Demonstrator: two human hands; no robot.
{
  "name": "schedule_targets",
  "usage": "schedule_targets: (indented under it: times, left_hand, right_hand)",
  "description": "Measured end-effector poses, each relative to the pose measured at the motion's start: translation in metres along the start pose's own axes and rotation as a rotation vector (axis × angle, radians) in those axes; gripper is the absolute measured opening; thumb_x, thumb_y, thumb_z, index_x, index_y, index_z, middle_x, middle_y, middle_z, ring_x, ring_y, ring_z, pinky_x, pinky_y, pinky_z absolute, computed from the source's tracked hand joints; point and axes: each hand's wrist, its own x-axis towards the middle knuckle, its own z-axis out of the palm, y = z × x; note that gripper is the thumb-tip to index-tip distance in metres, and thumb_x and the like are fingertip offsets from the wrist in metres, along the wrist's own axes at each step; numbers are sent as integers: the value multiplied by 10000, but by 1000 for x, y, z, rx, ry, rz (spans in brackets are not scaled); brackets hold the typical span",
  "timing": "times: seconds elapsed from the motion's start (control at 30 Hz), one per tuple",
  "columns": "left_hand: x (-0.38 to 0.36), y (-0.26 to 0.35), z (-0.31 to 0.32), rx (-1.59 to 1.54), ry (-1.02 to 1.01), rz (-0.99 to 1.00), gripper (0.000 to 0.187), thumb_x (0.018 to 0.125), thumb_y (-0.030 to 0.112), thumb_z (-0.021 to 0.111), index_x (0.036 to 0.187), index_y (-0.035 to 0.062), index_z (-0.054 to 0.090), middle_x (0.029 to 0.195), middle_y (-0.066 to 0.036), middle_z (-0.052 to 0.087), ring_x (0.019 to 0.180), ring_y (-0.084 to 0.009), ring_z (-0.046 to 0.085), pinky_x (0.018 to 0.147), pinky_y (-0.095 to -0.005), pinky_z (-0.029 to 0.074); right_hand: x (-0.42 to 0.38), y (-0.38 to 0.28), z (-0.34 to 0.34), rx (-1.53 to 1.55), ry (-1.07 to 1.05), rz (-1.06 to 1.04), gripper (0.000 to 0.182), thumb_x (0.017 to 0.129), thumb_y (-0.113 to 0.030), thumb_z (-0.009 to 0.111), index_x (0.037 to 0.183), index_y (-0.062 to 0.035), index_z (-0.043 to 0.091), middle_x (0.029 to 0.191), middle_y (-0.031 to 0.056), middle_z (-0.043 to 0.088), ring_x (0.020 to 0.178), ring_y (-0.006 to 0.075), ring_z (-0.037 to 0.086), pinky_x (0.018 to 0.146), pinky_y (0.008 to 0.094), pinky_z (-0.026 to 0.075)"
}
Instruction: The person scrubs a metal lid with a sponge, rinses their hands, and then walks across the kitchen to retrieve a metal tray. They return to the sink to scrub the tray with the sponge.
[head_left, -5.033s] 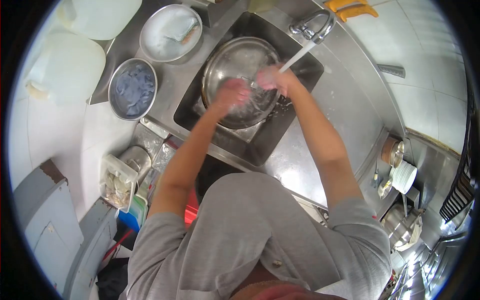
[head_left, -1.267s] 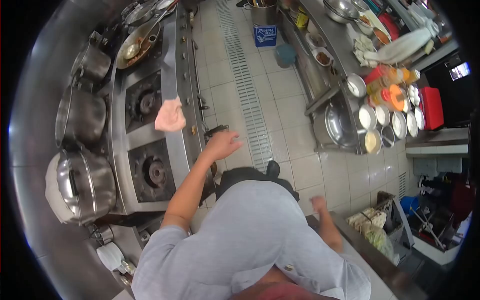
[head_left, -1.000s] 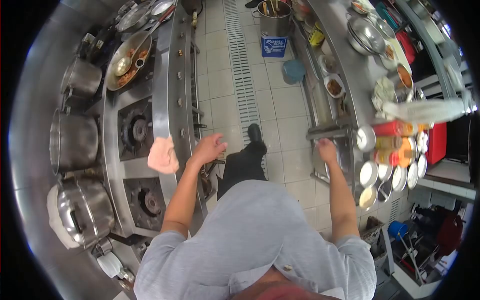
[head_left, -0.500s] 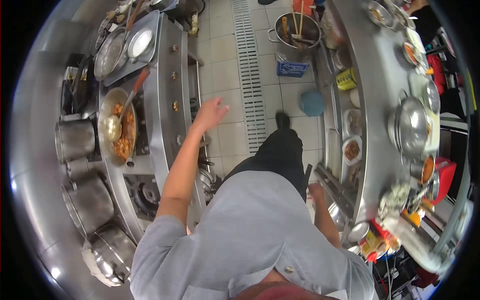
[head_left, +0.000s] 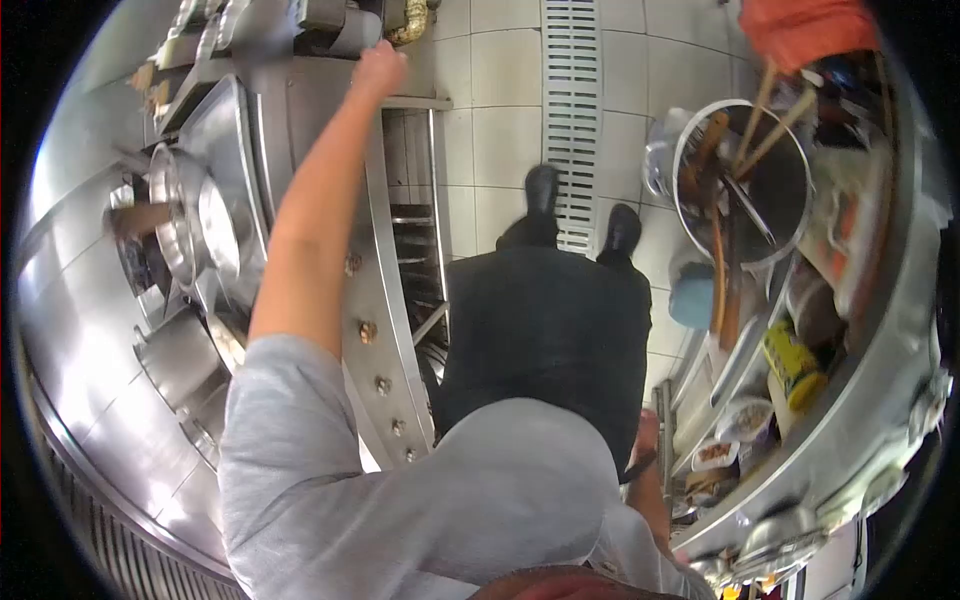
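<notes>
My left hand [head_left: 380,72] is stretched far forward over the front edge of the stove counter, fingers curled. It is right beside a metal container [head_left: 356,34] at the top of the view; whether the fingers grip anything there is hidden. Low beside my right thigh hangs my right hand [head_left: 648,434], close to the lower shelves. Its fingers are small and partly hidden. A metal tray [head_left: 222,140] leans left of my left forearm, with a shiny round pan [head_left: 176,215] and a white bowl [head_left: 217,228] nearby.
A large pot [head_left: 690,205] with several long-handled utensils stands ahead on the right. Beside it is a blue stool or tub [head_left: 691,297]. A yellow can [head_left: 793,362] and food containers line the right shelves. A slotted drain [head_left: 571,120] runs along the tiled floor.
I have moved forward along the aisle; the pot with utensils is nearer and the wok of food is out of view. My left hand has reached forward and its fingers have curled.
</notes>
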Motion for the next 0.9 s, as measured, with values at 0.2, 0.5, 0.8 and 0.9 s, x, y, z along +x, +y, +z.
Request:
schedule_targets:
  times: [0.2, 0.5, 0.8, 0.9]
  left_hand:
    - [194, -128, 43, -187, 202, -316, 629, 923, 507, 461, 1292, -3, 465, 1311, -245, 492, 1224, -427, 469, 1026, -507, 384]
    - [338, -275, 135, -375, 220, -336, 864, 882, 712, 399, 1506, 118, 328, 1556, -191, 281, 1423, -396, 281, 1153, -486, 256]
    - [325, -271, 115, -330, 283, -339, 690, 858, 516, 470, 1378, 65, 417, 1387, -207, 415, 1274, -382, 412, 1056, -470, 343]
    - [306, -260, 95, -307, 297, -336, 632, 851, 451, 493, 1336, 48, 447, 1331, -212, 460, 1225, -377, 455, 1024, -464, 372]
  right_hand:
    - [-6, -72, 29, 299, 36, 559, 326, 913, -331, 534, 925, -51, 702, 799, 47, 694, 678, 236, 635, 693, 385, 504]
    - [27, -128, 35, 224, 12, 736, 308, 930, -307, 536, 967, -46, 696, 855, 73, 690, 742, 247, 636, 731, 379, 500]
    - [42, -138, 20, 184, 3, 749, 292, 947, -282, 538, 1009, -41, 690, 911, 100, 686, 805, 257, 637, 770, 374, 495]
    - [42, -130, 15, 185, 3, 741, 288, 953, -274, 538, 1023, -39, 688, 929, 109, 684, 826, 261, 637, 782, 372, 493]
